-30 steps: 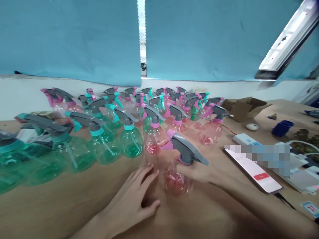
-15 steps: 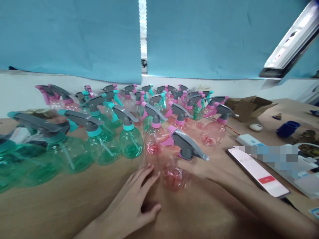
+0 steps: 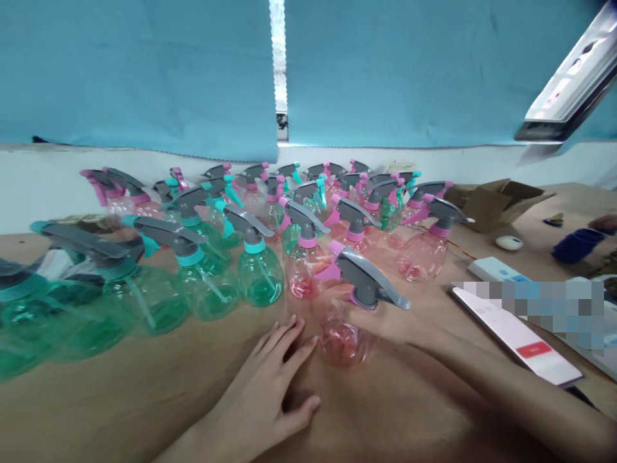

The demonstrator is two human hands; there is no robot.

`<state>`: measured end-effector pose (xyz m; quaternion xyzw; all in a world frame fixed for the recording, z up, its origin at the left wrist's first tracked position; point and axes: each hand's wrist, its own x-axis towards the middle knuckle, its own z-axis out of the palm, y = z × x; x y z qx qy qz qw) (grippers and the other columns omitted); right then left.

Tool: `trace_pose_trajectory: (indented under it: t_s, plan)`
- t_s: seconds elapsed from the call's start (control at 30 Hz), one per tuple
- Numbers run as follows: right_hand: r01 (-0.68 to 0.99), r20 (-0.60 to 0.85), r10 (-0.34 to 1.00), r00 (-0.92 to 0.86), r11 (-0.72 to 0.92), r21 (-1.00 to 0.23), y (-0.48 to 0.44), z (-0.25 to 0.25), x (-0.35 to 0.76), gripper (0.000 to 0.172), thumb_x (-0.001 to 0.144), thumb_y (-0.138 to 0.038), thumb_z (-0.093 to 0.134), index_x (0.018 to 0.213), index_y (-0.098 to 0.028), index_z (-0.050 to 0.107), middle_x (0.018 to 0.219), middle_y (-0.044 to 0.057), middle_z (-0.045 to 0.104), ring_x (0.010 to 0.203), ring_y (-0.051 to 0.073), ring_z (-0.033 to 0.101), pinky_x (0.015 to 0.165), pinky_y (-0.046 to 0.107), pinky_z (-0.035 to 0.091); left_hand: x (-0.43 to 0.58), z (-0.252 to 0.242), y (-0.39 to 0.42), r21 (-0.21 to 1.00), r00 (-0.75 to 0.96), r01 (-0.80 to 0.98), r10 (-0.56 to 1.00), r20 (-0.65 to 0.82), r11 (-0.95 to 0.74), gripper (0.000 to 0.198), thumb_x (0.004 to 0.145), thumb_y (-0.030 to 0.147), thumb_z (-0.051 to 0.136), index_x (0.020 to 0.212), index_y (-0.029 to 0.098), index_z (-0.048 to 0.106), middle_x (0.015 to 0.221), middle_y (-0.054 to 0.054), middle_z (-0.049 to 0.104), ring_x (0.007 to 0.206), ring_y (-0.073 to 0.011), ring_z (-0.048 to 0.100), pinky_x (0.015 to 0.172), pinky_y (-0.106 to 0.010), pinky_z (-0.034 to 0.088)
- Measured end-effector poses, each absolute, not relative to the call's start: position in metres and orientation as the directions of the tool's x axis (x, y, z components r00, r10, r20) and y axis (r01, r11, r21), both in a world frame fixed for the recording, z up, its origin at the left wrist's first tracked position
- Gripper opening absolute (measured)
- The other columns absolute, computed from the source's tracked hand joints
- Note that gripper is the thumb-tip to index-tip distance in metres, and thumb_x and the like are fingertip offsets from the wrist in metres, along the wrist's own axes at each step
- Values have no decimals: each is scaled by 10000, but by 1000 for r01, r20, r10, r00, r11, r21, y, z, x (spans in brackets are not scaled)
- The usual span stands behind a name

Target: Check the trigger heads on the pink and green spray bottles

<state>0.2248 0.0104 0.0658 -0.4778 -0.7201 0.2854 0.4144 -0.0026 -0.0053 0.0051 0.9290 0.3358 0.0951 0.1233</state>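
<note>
A clear pink spray bottle point(image 3: 344, 344) with a grey-and-pink trigger head stands upright in front of me. My right hand point(image 3: 380, 321) curves around its far side, partly hidden behind it; some fingers show past the pink trigger. My left hand point(image 3: 272, 373) lies palm down on the table just left of that bottle, fingers spread and holding nothing. Beyond the hands stand a pink spray bottle point(image 3: 303, 280) and a green spray bottle point(image 3: 260, 280).
Several more green and pink bottles fill the table's back and left, including a large green one point(image 3: 149, 302). At right lie a phone point(image 3: 544, 350), a white box point(image 3: 499, 269), a mouse-like white object point(image 3: 509, 243), an open carton point(image 3: 496, 206) and a blue cup point(image 3: 576, 245) with another hand point(image 3: 605, 222) beside it.
The view has shifted slightly, so everything sits a little further right. Another hand has appeared by the blue cup at the right edge. My own hands have hardly moved.
</note>
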Motion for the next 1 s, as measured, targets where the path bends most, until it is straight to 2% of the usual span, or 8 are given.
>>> trace_pose_trajectory:
  t_s: [0.13,0.33,0.47,0.77,1.0]
  plan:
    - [441,311,929,-202,370,-818,11,69,224,57,687,-273,543,723,-242,574,731,14,607,694,192,564,641,341,527,-3,6,-6,298,754,597,648,107,-745,603,806,380,612,1361,215,447,1484,-114,312,1339,-351,282,1042,-542,300]
    - [437,264,941,-211,333,-836,11,70,222,159,723,-336,517,607,-230,542,790,40,612,771,210,581,701,379,536,-4,6,-6,281,755,604,649,98,-746,588,827,388,593,1366,212,440,1485,-117,311,1346,-335,273,1047,-534,294]
    - [427,275,942,-191,332,-841,11,68,223,98,709,-308,534,667,-230,575,845,39,614,771,196,594,707,363,543,-3,7,-5,283,757,602,646,97,-747,587,832,403,585,1369,219,434,1489,-115,303,1347,-335,270,1038,-541,304]
    - [391,229,951,-209,296,-872,12,61,225,125,751,-340,538,729,-231,594,874,40,634,776,198,607,768,391,536,-4,6,-6,312,753,584,644,135,-749,573,826,394,594,1357,234,446,1480,-95,328,1338,-331,294,1042,-537,302]
    - [397,234,949,-212,302,-867,12,60,224,152,747,-353,543,681,-222,580,824,30,634,764,191,608,743,379,541,-4,8,-6,290,760,595,643,101,-749,564,843,415,580,1353,209,455,1480,-114,322,1343,-331,283,1043,-527,304]
